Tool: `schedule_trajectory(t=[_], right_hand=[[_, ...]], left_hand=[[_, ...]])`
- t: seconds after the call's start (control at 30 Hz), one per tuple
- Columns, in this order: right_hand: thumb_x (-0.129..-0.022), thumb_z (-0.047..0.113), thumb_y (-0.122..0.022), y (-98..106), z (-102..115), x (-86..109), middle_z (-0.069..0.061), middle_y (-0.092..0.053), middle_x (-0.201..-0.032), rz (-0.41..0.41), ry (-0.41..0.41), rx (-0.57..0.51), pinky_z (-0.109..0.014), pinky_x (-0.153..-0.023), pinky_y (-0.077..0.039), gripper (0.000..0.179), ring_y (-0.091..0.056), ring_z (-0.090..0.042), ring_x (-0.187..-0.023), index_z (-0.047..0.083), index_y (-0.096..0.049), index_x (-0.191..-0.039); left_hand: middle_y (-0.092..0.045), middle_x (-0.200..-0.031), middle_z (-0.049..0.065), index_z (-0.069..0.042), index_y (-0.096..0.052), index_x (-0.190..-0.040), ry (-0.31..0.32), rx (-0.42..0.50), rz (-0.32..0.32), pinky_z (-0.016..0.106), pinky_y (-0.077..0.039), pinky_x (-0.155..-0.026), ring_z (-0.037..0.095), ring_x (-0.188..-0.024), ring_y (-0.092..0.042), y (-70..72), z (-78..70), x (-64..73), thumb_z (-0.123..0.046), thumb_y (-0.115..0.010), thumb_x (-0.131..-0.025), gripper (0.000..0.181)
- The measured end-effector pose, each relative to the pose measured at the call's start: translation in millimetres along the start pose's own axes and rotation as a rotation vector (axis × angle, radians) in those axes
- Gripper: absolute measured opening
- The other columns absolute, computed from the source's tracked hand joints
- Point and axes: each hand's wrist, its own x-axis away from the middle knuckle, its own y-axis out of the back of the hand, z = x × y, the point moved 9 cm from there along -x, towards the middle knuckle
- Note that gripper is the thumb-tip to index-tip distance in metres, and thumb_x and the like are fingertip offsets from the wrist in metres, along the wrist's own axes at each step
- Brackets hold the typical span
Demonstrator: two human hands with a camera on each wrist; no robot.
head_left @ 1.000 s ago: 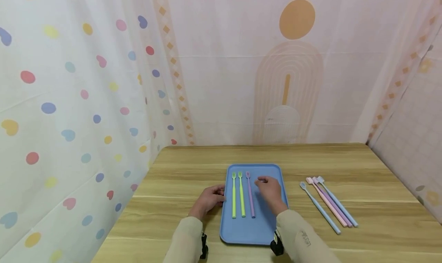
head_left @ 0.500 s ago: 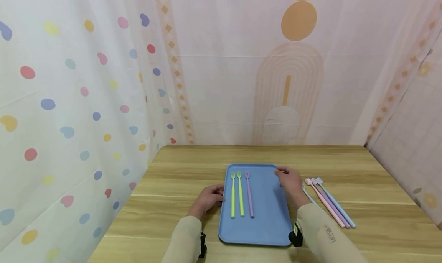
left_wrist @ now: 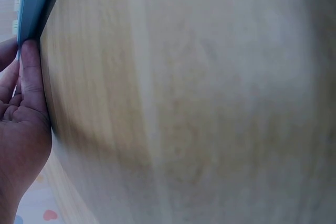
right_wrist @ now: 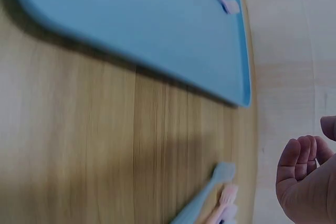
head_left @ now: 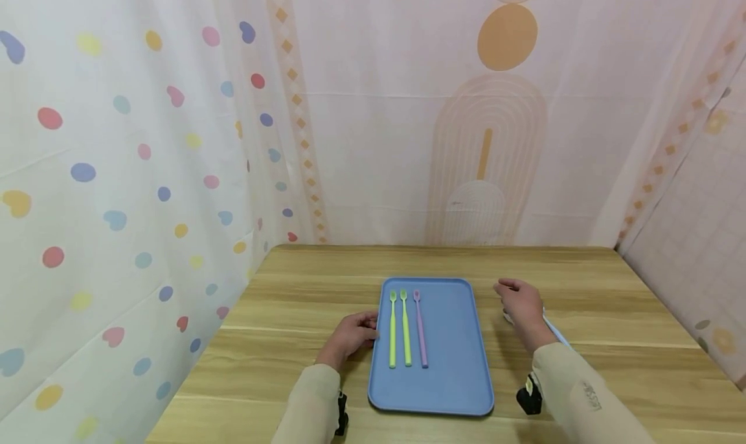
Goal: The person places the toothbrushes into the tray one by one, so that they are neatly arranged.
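Observation:
My left hand (head_left: 351, 336) holds the left rim of a blue tray (head_left: 457, 382), its fingertips and thumb at the edge; the left wrist view shows a finger (left_wrist: 32, 77) against the tray's outer side (left_wrist: 38, 3). Two yellow-green toothbrushes (head_left: 392, 334) and a purple toothbrush (head_left: 421, 334) lie side by side on the tray, heads away from me. To the right of the tray, my right hand (head_left: 520, 305) hovers with loosely bent fingers and nothing in them. It mostly hides a group of toothbrushes on the table; the right wrist view shows a light blue toothbrush (right_wrist: 210, 187) and a pink one (right_wrist: 226, 198).
The wooden table (head_left: 326, 269) carries the tray and the loose toothbrushes. A patterned cloth (head_left: 373, 140) hangs behind the table, and a dotted cloth (head_left: 128, 250) hangs along its left side.
My right hand has moved right, from over the tray past its right edge to above the loose toothbrushes. My left hand stays at the tray's left rim.

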Motion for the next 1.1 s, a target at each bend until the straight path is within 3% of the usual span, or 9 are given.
schedule_trajectory(t=[0.17, 0.27, 0.53, 0.8, 1.1], right_hand=[[-0.099, 0.018, -0.056, 16.5, 0.3, -1.6, -0.021, -0.061, -0.111, -0.039, 0.028, 0.04, -0.027, -0.066, -0.051, 0.042, -0.06, -0.022, -0.085, -0.011, -0.057, -0.129], [-0.099, 0.018, -0.055, 25.3, -1.9, -1.5, -0.021, -0.061, -0.114, -0.04, 0.027, 0.058, -0.026, -0.067, -0.053, 0.042, -0.058, -0.015, -0.079, -0.01, -0.057, -0.13], [-0.1, 0.024, -0.053, 50.7, -13.2, -2.7, -0.027, -0.054, -0.131, -0.072, -0.012, 0.127, -0.024, -0.074, -0.046, 0.045, -0.054, -0.032, -0.108, -0.008, -0.056, -0.133], [-0.102, 0.025, -0.05, 65.8, -23.7, -2.2, -0.029, -0.051, -0.134, -0.071, -0.044, 0.173, -0.046, -0.09, -0.045, 0.047, -0.049, -0.04, -0.119, -0.008, -0.053, -0.135], [-0.102, 0.026, -0.05, 79.5, -35.8, -2.2, -0.029, -0.052, -0.132, -0.075, -0.054, 0.202, -0.032, -0.07, -0.049, 0.048, -0.058, -0.033, -0.101, -0.008, -0.053, -0.135]], left_hand=[[-0.058, -0.1, 0.011, 0.005, -0.056, -0.136, -0.001, 0.003, -0.002, 0.036, -0.057, -0.079, 0.019, -0.088, -0.057, -0.1, 0.1, 0.2, 0.007, -0.065, -0.087, 0.05], [-0.058, -0.1, 0.012, 0.006, -0.055, -0.136, -0.004, 0.001, -0.002, 0.037, -0.057, -0.079, 0.019, -0.088, -0.057, -0.2, -0.3, 0.5, 0.007, -0.065, -0.087, 0.05], [-0.058, -0.1, 0.012, 0.005, -0.055, -0.137, 0.005, 0.002, -0.003, 0.037, -0.057, -0.079, 0.019, -0.087, -0.058, -0.4, -0.8, 1.3, 0.007, -0.065, -0.087, 0.05], [-0.058, -0.101, 0.012, 0.006, -0.055, -0.136, 0.01, 0.009, -0.005, 0.038, -0.057, -0.08, 0.02, -0.088, -0.058, 0.4, -2.0, 2.0, 0.008, -0.064, -0.087, 0.05], [-0.057, -0.1, 0.011, 0.005, -0.054, -0.138, 0.007, 0.007, 0.002, 0.037, -0.057, -0.08, 0.019, -0.089, -0.057, -0.6, 0.5, 1.8, 0.008, -0.063, -0.088, 0.051]])
